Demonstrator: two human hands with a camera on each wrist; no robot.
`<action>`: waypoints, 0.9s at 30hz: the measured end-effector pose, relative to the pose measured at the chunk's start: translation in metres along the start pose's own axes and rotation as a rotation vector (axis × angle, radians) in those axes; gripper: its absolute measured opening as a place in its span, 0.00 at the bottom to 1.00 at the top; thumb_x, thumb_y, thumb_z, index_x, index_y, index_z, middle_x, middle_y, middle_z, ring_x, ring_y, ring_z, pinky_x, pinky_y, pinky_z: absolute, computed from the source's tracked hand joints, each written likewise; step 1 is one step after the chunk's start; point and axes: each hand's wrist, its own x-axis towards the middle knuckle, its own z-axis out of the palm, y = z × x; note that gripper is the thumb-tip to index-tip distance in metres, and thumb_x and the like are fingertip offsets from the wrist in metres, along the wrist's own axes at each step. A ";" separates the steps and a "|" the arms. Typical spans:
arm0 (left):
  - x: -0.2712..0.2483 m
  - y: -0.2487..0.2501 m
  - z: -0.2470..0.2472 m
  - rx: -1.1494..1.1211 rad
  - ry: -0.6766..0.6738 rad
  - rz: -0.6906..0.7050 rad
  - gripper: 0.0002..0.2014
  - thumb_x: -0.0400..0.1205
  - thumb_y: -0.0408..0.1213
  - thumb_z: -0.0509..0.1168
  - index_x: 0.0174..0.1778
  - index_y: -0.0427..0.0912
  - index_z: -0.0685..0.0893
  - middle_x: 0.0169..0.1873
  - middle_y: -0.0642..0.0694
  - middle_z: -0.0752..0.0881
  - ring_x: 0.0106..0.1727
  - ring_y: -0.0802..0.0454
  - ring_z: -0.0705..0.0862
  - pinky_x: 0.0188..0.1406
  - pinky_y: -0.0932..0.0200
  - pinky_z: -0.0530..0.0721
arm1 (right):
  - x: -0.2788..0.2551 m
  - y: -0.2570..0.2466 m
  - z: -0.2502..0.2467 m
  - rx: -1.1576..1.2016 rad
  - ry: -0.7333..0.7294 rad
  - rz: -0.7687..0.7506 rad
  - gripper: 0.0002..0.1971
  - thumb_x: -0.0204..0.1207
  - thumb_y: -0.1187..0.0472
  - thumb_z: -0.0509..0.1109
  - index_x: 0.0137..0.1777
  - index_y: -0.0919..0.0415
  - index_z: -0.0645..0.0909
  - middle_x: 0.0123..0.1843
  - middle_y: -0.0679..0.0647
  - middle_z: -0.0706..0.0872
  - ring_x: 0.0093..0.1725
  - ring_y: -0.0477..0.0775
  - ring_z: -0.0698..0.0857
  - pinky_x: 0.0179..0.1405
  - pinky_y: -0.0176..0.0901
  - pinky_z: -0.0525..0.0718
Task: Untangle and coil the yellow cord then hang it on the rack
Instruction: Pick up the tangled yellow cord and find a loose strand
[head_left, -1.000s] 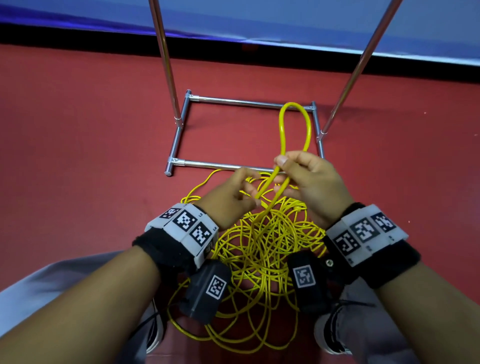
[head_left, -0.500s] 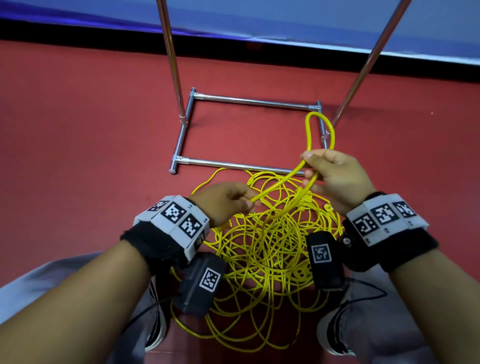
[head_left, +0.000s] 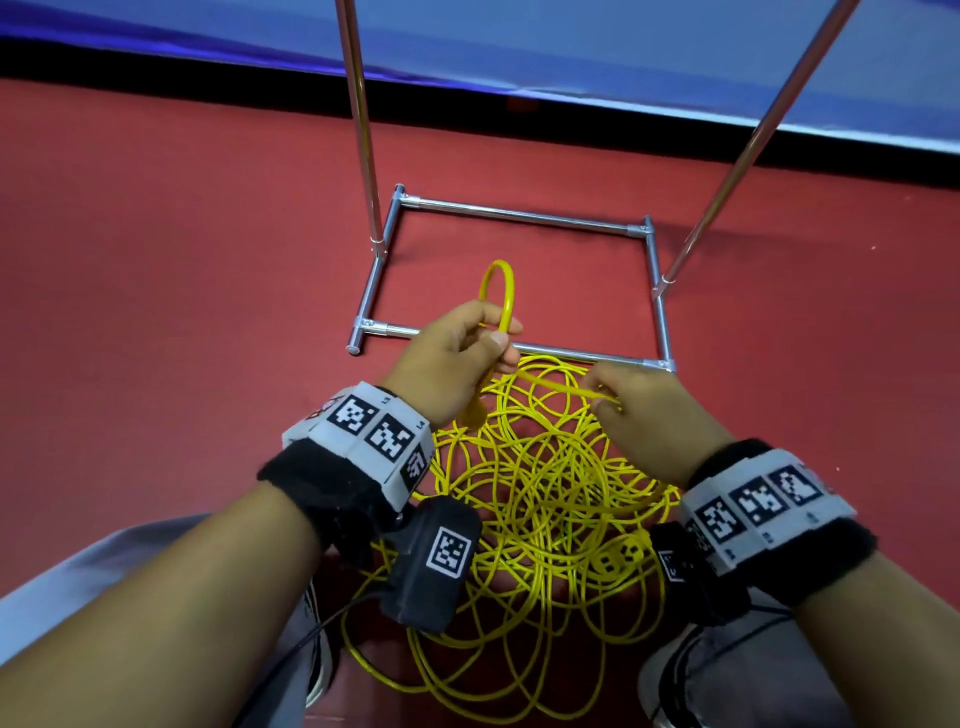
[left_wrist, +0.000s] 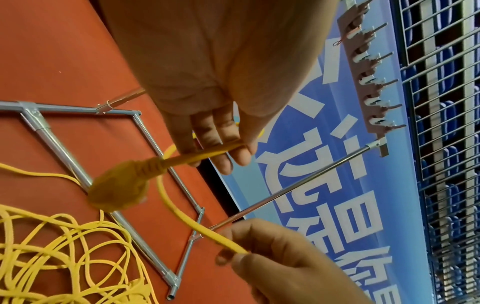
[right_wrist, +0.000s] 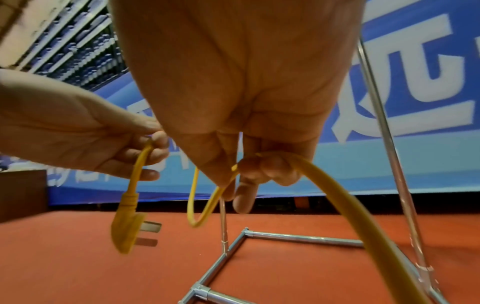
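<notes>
The yellow cord (head_left: 545, 499) lies as a loose tangle on the red floor between my feet. My left hand (head_left: 506, 335) pinches the cord just behind its plug (left_wrist: 116, 189). A short loop (head_left: 501, 280) stands up above those fingers, and the plug (right_wrist: 127, 228) hangs below them. My right hand (head_left: 605, 400) pinches the same strand a little further along, low and to the right. The rack's metal base (head_left: 519, 214) sits on the floor just beyond both hands. Its hook bar (left_wrist: 369, 82) shows high up in the left wrist view.
Two slanted chrome uprights (head_left: 358, 119) (head_left: 748, 140) rise from the base frame. A blue banner wall (head_left: 571, 52) closes the far side. My shoe (head_left: 675, 675) and grey trouser legs flank the tangle. Open red floor (head_left: 156, 260) lies to the left.
The upright loop has passed from my right hand to my left, which rose with it. My right hand dropped down and right onto a strand further along.
</notes>
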 end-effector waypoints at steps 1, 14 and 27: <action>0.000 -0.002 0.001 0.016 -0.004 0.002 0.13 0.86 0.26 0.55 0.45 0.48 0.78 0.31 0.52 0.84 0.39 0.46 0.80 0.39 0.57 0.79 | -0.001 -0.004 0.003 -0.029 -0.001 -0.089 0.13 0.74 0.69 0.64 0.56 0.60 0.83 0.52 0.61 0.85 0.51 0.62 0.82 0.53 0.48 0.77; -0.005 -0.015 0.017 0.341 -0.139 -0.004 0.12 0.87 0.31 0.54 0.39 0.49 0.66 0.27 0.54 0.79 0.21 0.64 0.74 0.29 0.57 0.74 | -0.003 -0.031 -0.011 0.413 0.108 -0.285 0.20 0.67 0.74 0.69 0.52 0.51 0.72 0.40 0.49 0.82 0.32 0.47 0.78 0.31 0.28 0.74; 0.007 -0.009 -0.017 0.090 0.019 -0.118 0.11 0.86 0.26 0.54 0.41 0.44 0.73 0.30 0.48 0.84 0.34 0.63 0.88 0.43 0.52 0.75 | -0.007 0.003 -0.009 0.562 -0.240 -0.100 0.17 0.80 0.76 0.57 0.54 0.51 0.70 0.43 0.51 0.88 0.41 0.48 0.83 0.44 0.38 0.78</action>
